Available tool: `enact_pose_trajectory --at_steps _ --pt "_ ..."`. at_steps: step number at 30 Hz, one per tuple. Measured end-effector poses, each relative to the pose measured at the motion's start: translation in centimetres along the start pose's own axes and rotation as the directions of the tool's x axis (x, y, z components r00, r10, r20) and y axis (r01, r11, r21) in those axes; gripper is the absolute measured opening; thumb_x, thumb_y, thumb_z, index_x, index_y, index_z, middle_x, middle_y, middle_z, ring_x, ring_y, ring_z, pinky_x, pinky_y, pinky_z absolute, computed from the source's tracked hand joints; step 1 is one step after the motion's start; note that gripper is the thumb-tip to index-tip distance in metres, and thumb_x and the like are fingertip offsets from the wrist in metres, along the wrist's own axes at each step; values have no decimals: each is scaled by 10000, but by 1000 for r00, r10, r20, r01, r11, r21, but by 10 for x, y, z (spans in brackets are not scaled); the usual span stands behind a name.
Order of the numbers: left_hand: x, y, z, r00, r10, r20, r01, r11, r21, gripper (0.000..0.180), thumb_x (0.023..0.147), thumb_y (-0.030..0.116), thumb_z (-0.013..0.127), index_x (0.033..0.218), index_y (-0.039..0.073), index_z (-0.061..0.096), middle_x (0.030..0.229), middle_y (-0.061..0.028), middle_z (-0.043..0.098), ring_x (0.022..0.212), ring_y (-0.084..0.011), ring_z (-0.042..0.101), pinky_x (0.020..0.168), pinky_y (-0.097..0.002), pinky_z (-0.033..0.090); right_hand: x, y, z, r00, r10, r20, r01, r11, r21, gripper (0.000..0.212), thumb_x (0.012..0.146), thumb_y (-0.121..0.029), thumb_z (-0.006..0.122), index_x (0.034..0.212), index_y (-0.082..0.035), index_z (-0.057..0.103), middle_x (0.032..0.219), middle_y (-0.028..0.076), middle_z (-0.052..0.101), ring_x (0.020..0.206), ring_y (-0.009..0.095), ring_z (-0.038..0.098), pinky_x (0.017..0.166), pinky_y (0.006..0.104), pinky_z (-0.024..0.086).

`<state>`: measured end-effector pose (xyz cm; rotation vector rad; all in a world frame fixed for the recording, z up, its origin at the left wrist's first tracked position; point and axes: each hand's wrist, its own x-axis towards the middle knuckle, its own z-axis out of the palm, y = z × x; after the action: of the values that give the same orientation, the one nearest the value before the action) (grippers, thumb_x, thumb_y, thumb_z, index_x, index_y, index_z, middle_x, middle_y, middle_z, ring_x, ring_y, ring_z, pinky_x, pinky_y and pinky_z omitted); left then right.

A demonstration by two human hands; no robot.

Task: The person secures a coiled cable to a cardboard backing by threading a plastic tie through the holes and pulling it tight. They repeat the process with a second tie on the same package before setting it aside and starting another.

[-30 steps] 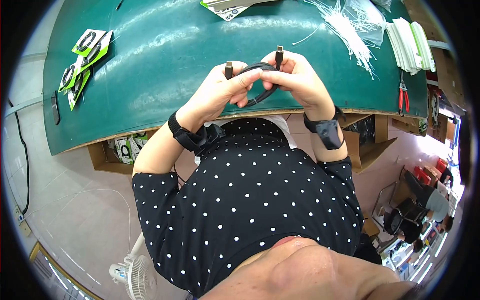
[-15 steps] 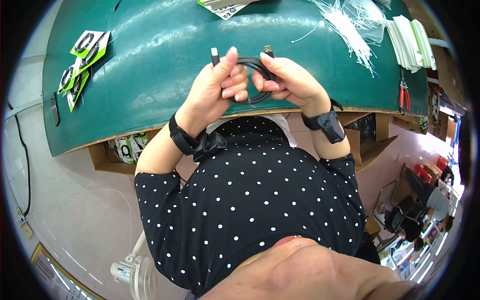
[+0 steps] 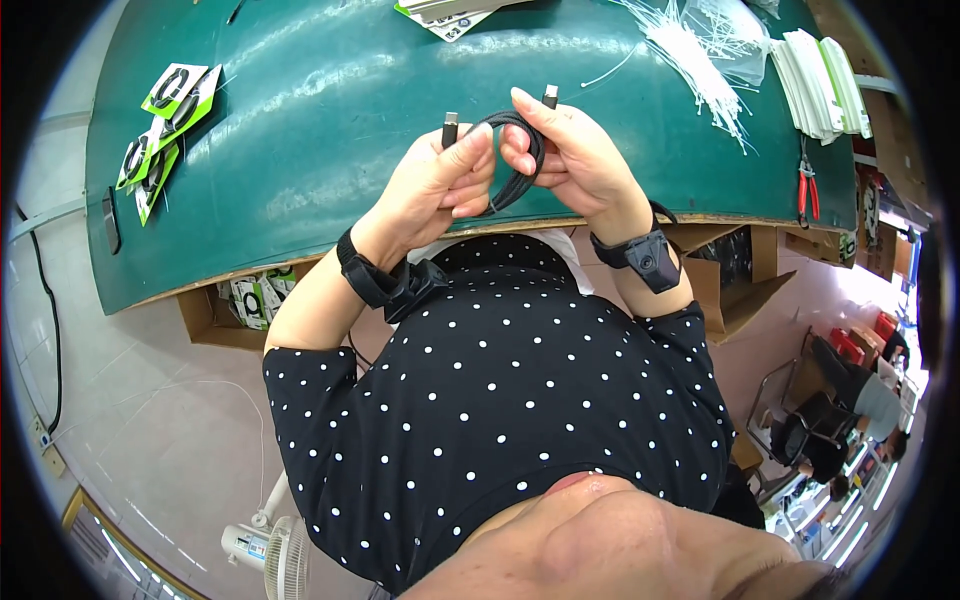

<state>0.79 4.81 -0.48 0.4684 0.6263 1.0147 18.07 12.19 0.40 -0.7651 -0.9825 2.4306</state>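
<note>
A coiled black charging cable is held between my two hands, above the near edge of the green table. Closed round the left side of the coil, my left hand has one plug sticking up beside the thumb. My right hand pinches the coil's right side between thumb and fingers. The cable's other plug, with a metal tip, points up just past the right fingertips. Part of the coil is hidden behind the fingers.
Carded black cables lie at the table's left. White zip ties are heaped at the far right, near a stack of white-green cards. Red-handled cutters lie at the right edge. An open carton stands below.
The coil has turned and narrowed between my hands. The left plug has shifted right and slightly down; the right plug has moved right and slightly up.
</note>
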Motion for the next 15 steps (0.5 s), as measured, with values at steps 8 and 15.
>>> enact_pose_trajectory --at_steps 8,15 --pt "10 6 4 972 99 -215 -123 987 -101 427 968 362 525 644 133 368 559 63 314 433 -26 261 413 -187 258 10 1 1 998 -47 -37 45 999 -30 370 991 -393 456 807 -79 526 674 -17 504 466 2 262 402 163 182" --pt "15 2 7 940 26 -339 -62 994 -95 462 974 444 464 641 131 394 554 64 324 424 -28 265 408 -183 271 14 21 0 973 -219 -72 189 936 -297 381 995 -411 438 774 -104 480 678 -21 489 492 19 287 415 190 196"
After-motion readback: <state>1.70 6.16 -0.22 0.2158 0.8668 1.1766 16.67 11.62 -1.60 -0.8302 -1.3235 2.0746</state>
